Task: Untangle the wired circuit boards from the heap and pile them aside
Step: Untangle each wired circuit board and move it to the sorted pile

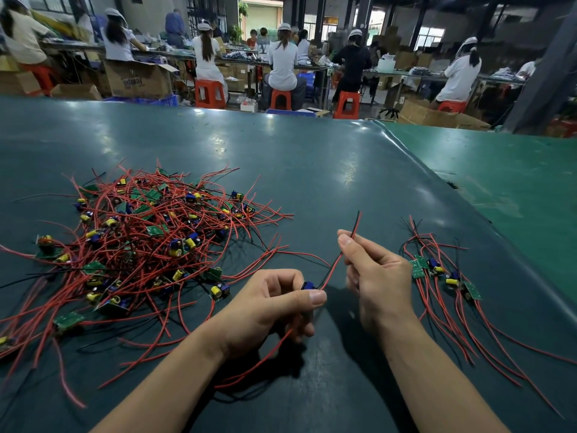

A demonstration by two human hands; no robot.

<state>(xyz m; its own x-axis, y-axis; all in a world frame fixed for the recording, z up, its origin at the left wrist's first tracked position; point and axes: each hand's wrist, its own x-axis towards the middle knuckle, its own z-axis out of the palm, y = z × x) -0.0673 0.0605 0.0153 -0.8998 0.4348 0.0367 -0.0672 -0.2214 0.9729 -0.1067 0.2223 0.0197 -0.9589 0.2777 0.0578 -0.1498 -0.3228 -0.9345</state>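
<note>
While left hand (268, 304) grips one circuit board (308, 285), fingers curled round it, right hand (371, 270) pinches its red and black wires (351, 237) between thumb and forefinger. Board held just above surface (312, 182), between heap (150, 239) at left and sorted pile (443, 273) at right. Judgement: freed, or nearly. Advice: run right grip along leads toward tips, straightening; check trailing red lead (265, 354) below left hand snags nothing; lay board beside pile, wires parallel with rest. Risk: yanking drags heap.
</note>
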